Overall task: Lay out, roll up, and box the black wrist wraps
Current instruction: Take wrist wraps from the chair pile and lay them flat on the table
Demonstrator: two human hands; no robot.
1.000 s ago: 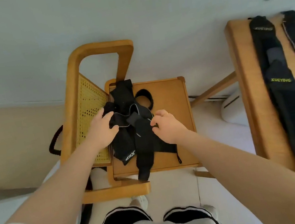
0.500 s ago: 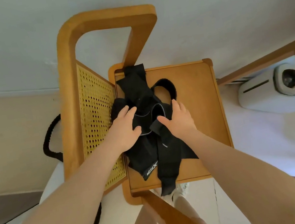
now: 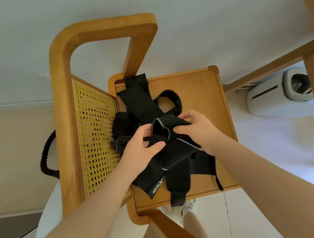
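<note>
On small wooden tabletop: tangled pile of black wrist wraps [image 3: 156, 167], heaped from the far-left corner down to the near edge, one tail hanging over that edge.
Left hand [image 3: 142, 148]: fingers and thumb pinching a fold of the top wrap, mid-pile.
Right hand [image 3: 197, 128]: fingers curled onto the same wrap's grey-trimmed edge, just beside the left hand.
Done: nothing visibly laid out here; no roll formed.
Step in hand: looks like picking one wrap free of the tangle.
Left: untangle, lay flat, roll, box. No box in view.
Progress: early, by my read.
</note>
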